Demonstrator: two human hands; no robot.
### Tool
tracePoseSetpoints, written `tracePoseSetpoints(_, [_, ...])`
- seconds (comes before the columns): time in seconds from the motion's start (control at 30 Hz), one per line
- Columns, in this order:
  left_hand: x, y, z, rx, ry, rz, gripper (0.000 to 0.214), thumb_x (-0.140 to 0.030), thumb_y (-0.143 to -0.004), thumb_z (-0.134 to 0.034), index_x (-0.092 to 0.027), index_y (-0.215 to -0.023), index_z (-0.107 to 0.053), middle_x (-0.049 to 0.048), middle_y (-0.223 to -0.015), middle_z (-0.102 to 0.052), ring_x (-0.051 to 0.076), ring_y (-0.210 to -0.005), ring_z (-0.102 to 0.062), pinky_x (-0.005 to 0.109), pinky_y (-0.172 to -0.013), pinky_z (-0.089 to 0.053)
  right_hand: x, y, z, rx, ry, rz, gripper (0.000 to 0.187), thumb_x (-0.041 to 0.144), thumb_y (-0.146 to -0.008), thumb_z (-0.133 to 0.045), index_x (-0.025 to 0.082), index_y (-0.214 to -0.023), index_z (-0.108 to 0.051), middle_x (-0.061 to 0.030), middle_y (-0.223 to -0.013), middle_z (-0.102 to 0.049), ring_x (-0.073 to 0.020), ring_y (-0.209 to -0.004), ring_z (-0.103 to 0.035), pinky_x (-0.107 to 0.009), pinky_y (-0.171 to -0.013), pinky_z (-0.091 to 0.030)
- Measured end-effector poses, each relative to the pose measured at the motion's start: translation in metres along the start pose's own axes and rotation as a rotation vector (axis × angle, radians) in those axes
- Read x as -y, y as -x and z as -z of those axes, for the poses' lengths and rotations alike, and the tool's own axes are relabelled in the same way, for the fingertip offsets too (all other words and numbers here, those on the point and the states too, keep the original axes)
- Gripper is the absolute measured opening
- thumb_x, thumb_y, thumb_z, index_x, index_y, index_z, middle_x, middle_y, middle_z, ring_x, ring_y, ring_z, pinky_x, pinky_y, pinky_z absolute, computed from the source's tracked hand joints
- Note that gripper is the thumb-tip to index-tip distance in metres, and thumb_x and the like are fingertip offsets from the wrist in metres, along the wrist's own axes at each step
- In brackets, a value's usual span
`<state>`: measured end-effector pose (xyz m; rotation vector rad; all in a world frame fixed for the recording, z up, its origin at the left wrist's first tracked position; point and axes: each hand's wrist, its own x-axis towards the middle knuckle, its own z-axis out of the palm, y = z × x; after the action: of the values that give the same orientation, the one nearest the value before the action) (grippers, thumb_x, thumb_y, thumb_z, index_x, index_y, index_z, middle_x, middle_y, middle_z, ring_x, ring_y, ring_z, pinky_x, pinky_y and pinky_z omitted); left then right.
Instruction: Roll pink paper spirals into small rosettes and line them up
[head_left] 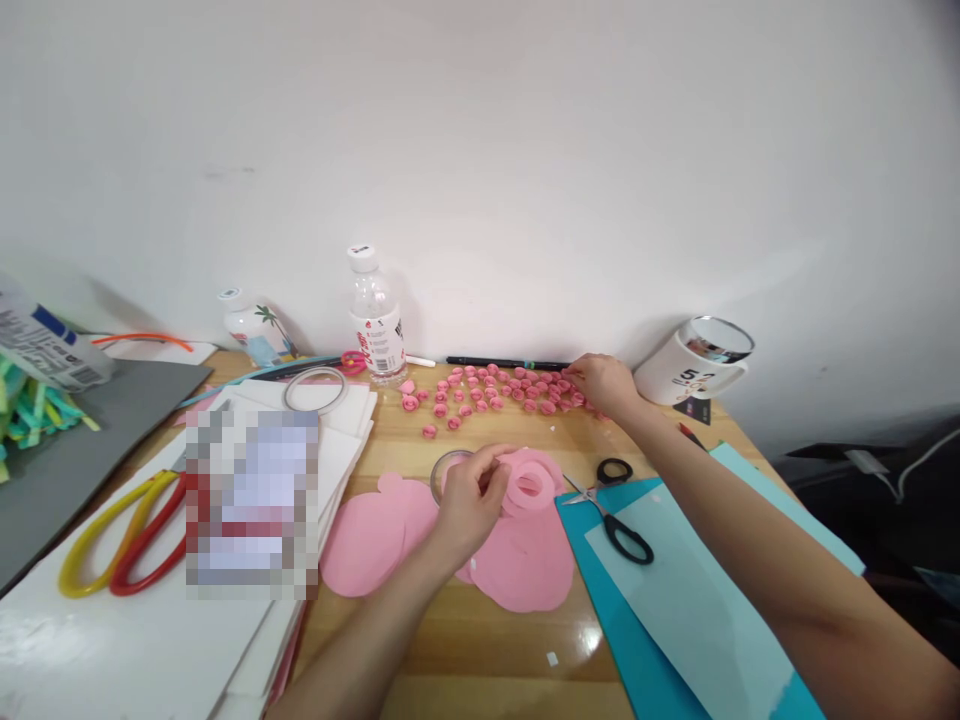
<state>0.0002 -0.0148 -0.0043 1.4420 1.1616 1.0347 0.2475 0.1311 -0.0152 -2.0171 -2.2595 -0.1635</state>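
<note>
My left hand [472,495] is closed with thumb and fingers pinched on the left edge of a pink paper spiral [551,470], cut in rings. Beneath it lie rounded pink paper pieces [525,575], with more pink paper circles [364,545] to the left. A metal ring [441,470] is partly covered by my left hand. Farther back, my right hand [602,384] reaches to the right end of a spread of small rolled pink paper flowers [495,390]. Its fingertips are together among them; what they hold, if anything, is hidden.
Black-handled scissors [615,510] lie on blue paper sheets [675,590] under my right forearm. A white mug [686,365] leans on its side by the wall. Left stand a clear bottle [379,330], a white bottle [255,325], white sheets [142,650] and red-and-yellow scissors [124,530].
</note>
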Motion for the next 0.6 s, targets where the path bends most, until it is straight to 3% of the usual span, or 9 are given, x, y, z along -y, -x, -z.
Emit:
tracePoseSetpoints(0.2, [0.003, 0.000, 0.000, 0.007, -0.034, -0.007, 0.024, -0.022, -0.081, -0.045, -0.015, -0.095, -0.063, -0.0054, -0.054, -0.048, 0.006, -0.041, -0.048, 0.018, -0.043, -0.040, -0.002, 0.003, 0.001, -0.013, 0.003, 0.002, 0.023, 0.023, -0.081, -0.049, 0.019, -0.084, -0.071, -0.0078, -0.093, -0.070, -0.0196, -0.080, -0.063, -0.026, -0.063, -0.040])
tracePoseSetpoints(0.33, [0.005, 0.001, -0.003, -0.024, -0.133, -0.028, 0.027, -0.020, -0.080, -0.045, -0.016, -0.098, -0.065, -0.0037, -0.056, -0.053, 0.008, -0.047, -0.050, 0.019, -0.048, -0.040, 0.014, 0.002, 0.014, -0.136, -0.076, 0.052, 0.025, 0.025, -0.084, -0.047, 0.018, -0.084, -0.071, -0.0087, -0.095, -0.068, -0.0198, -0.083, -0.062, -0.026, -0.064, -0.040])
tracePoseSetpoints(0.47, [0.007, 0.001, -0.004, -0.138, -0.258, -0.054, 0.027, -0.016, -0.079, -0.044, -0.017, -0.092, -0.068, 0.0015, -0.068, -0.065, 0.012, -0.063, -0.057, 0.022, -0.061, -0.043, 0.065, -0.007, 0.030, -0.230, -0.314, 0.280, 0.024, 0.028, -0.086, -0.049, 0.019, -0.084, -0.071, -0.0065, -0.093, -0.067, -0.0159, -0.080, -0.060, -0.024, -0.069, -0.041])
tracePoseSetpoints(0.6, [0.012, -0.003, 0.000, -0.170, -0.309, -0.032, 0.027, -0.014, -0.076, -0.044, -0.017, -0.085, -0.069, 0.0017, -0.066, -0.065, 0.013, -0.060, -0.055, 0.023, -0.060, -0.041, 0.130, -0.023, 0.040, -0.137, -0.333, 0.439, 0.024, 0.026, -0.086, -0.048, 0.020, -0.086, -0.071, -0.0053, -0.098, -0.065, -0.0147, -0.083, -0.059, -0.023, -0.070, -0.039])
